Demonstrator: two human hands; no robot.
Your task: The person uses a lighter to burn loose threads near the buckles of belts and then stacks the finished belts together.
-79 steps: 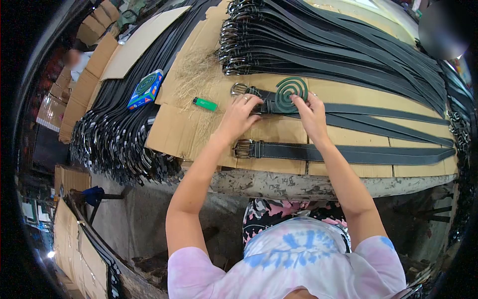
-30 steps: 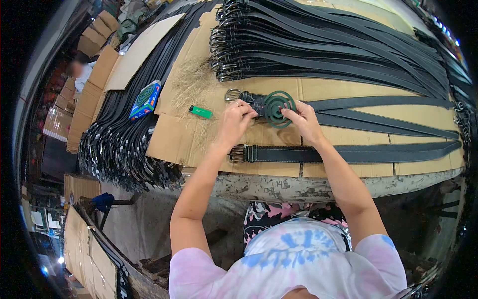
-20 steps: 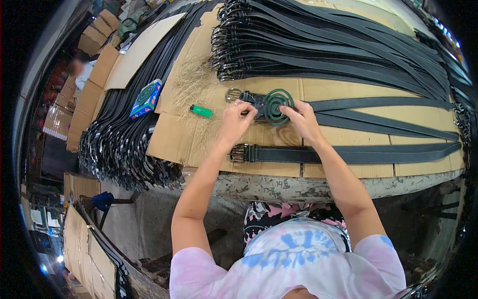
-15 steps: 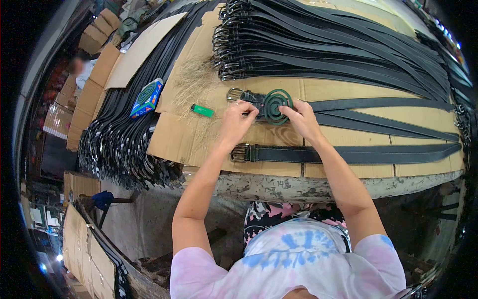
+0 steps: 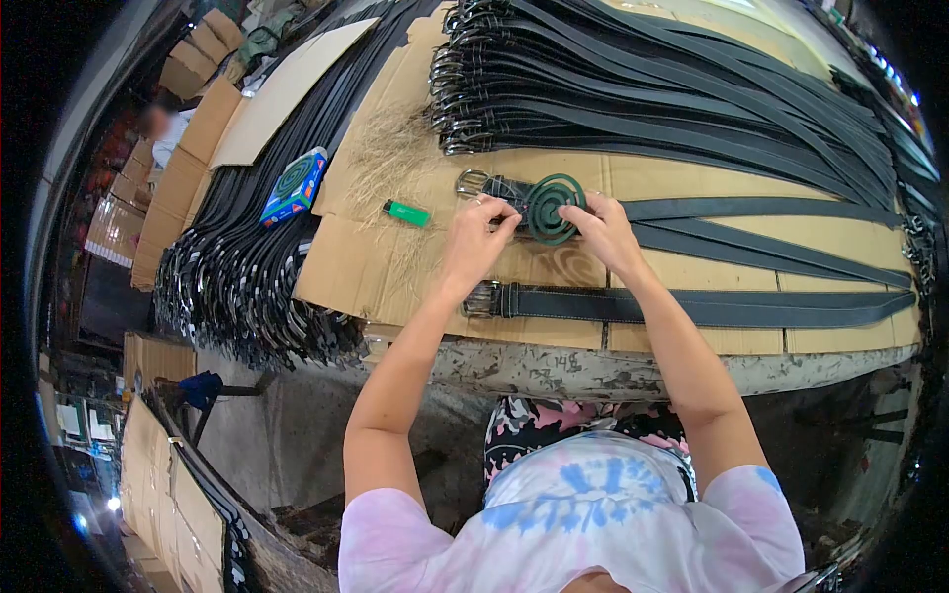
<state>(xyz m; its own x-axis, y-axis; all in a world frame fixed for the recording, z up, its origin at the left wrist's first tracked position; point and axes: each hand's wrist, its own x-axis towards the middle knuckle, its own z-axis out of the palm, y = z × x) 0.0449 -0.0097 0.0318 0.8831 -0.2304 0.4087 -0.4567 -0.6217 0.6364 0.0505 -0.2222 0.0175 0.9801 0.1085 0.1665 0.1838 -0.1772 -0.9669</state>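
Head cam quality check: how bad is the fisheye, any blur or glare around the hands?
Head view: strong fisheye, the table edge bows and a dark vignette fills the corners; light is even, with no glare on the work; left hand, right hand and coil at centre are sharp; belts stretch toward the right rim; a person far left is blurred.

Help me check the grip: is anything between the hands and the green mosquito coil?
Nothing visible does. The left hand and the right hand both pinch the green mosquito coil directly, at its left and right edges, over a black belt. The green lighter lies apart to the left.
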